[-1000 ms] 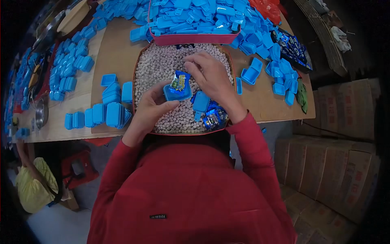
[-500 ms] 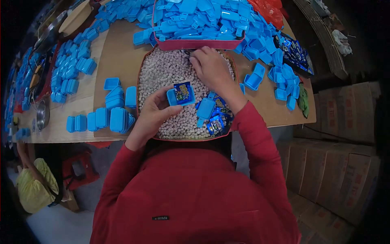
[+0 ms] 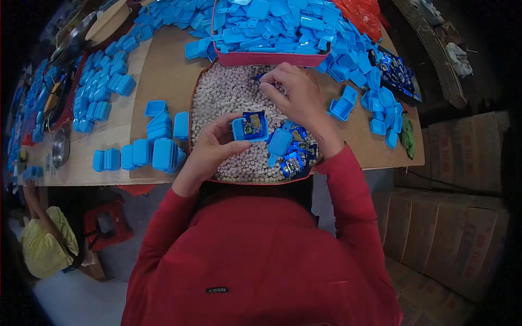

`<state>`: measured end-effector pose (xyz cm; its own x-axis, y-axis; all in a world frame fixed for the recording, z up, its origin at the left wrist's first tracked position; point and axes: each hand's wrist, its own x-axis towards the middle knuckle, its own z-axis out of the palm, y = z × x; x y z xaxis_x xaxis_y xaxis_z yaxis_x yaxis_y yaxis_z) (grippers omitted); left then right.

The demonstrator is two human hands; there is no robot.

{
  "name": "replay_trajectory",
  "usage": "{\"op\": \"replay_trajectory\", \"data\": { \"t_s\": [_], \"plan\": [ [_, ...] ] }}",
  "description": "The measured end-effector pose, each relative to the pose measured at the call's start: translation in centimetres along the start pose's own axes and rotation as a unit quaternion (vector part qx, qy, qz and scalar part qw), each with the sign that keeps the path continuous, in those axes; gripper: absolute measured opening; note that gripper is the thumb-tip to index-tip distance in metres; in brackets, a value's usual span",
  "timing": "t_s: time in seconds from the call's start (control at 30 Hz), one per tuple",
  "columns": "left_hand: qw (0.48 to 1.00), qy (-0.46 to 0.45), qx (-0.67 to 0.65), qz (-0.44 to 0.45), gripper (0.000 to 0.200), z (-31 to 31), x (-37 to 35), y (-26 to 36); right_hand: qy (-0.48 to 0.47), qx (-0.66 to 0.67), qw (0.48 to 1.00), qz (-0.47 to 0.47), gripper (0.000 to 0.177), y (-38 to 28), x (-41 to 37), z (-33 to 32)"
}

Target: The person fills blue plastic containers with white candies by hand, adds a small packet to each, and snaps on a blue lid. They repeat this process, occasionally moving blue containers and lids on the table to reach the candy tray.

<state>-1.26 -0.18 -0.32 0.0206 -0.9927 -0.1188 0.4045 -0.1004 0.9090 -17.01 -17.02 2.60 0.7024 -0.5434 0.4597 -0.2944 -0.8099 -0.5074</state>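
Note:
My left hand grips a small blue box with a dark blue printed packet in its opening. Above the upper right of the tray of pale beads, my right hand has thumb and fingers drawn together; a bit of dark blue shows beside the fingertips, and what they hold I cannot make out. A blue lid and several packets lie on the beads at the lower right, between my hands.
Behind the beads stands a red-rimmed container heaped with blue lids. Closed blue boxes line the table's left part. Open boxes and more packets lie right. Cartons stand at right; a co-worker's arm shows far left.
My right hand has lifted slightly and shifted right, and a dark blue piece now shows by its fingertips. My left hand still holds the box with the packet. The view has shifted slightly.

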Motion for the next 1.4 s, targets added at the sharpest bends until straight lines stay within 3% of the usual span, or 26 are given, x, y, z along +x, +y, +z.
{"op": "replay_trajectory", "data": {
  "t_s": [0.07, 0.17, 0.2, 0.3, 0.5, 0.57, 0.63, 0.7, 0.83, 0.87, 0.97, 1.07, 1.1, 1.17, 1.2, 1.27, 1.4],
  "plan": [
    [1.0, 0.008, 0.012, 0.002, 0.054, 0.2, 0.1, -0.2, 0.016, 0.154, 0.986, -0.056, 0.015, -2.7, -1.1, -1.5],
    [1.0, -0.02, 0.016, 0.011, 0.054, 0.0, 0.3, -0.5, -0.06, 0.104, 0.992, -0.045, 0.013, -3.6, -2.9, -1.6],
    [1.0, -0.019, 0.02, 0.007, 0.055, 0.2, 0.4, -0.3, -0.024, 0.105, 0.993, -0.04, 0.013, -3.7, -3.3, -1.4],
    [0.999, -0.007, 0.03, 0.007, 0.056, 0.4, 0.2, 0.1, 0.037, 0.213, 0.952, 0.217, 0.011, -5.1, -4.2, -0.7],
    [1.0, 0.0, 0.0, 0.009, 0.057, 0.3, 0.1, 0.1, 0.035, 0.277, 0.939, 0.2, 0.01, -4.2, -3.7, 0.6],
    [1.0, -0.003, -0.019, 0.005, 0.057, 0.3, 0.1, 0.2, 0.059, 0.102, 0.985, 0.125, 0.018, -1.8, -1.3, 0.5],
    [0.999, -0.014, -0.036, -0.011, 0.056, 0.4, 0.1, 0.5, 0.054, -0.087, 0.993, 0.066, 0.022, 1.1, 0.3, 1.5],
    [0.998, -0.027, -0.058, -0.024, 0.055, 0.2, 0.3, 0.7, -0.056, -0.202, 0.973, 0.094, 0.023, 2.1, 1.0, 3.0],
    [0.993, -0.009, -0.116, -0.036, 0.043, 0.1, 0.2, 0.6, -0.04, -0.212, 0.975, 0.046, 0.016, 1.8, 0.3, 2.2],
    [0.992, 0.005, -0.122, -0.04, 0.041, -0.2, 0.4, 0.4, 0.04, -0.182, 0.983, -0.003, 0.009, 2.4, -0.4, 2.0],
    [0.998, 0.049, -0.037, -0.017, 0.034, -0.2, 0.3, -0.1, 0.096, 0.007, 0.995, 0.001, 0.011, -0.8, -1.4, -1.7],
    [0.998, 0.063, 0.031, -0.008, 0.034, 0.2, 0.4, 0.0, 0.062, -0.008, 0.997, -0.048, 0.015, -0.6, -2.5, -3.3],
    [0.998, 0.049, 0.022, -0.013, 0.034, 0.4, 0.4, 0.1, 0.011, 0.159, 0.984, 0.082, 0.013, -1.4, -2.9, -3.2],
    [0.999, 0.026, 0.002, -0.02, 0.036, 0.4, 0.4, 0.3, -0.053, 0.362, 0.91, 0.195, 0.012, -2.2, -2.9, -3.1],
    [0.999, 0.013, -0.017, -0.029, 0.04, 0.2, 0.2, 0.1, -0.085, 0.378, 0.899, 0.205, 0.014, -2.1, -3.0, -2.4],
    [0.999, -0.002, -0.027, -0.03, 0.042, 0.2, 0.2, 0.1, -0.127, 0.279, 0.941, 0.144, 0.009, -2.4, -3.3, -0.7],
    [0.999, -0.01, -0.04, -0.015, 0.045, -0.2, 0.3, -0.2, -0.049, 0.094, 0.99, 0.09, 0.012, -4.3, -3.1, -0.3]
  ]
}}
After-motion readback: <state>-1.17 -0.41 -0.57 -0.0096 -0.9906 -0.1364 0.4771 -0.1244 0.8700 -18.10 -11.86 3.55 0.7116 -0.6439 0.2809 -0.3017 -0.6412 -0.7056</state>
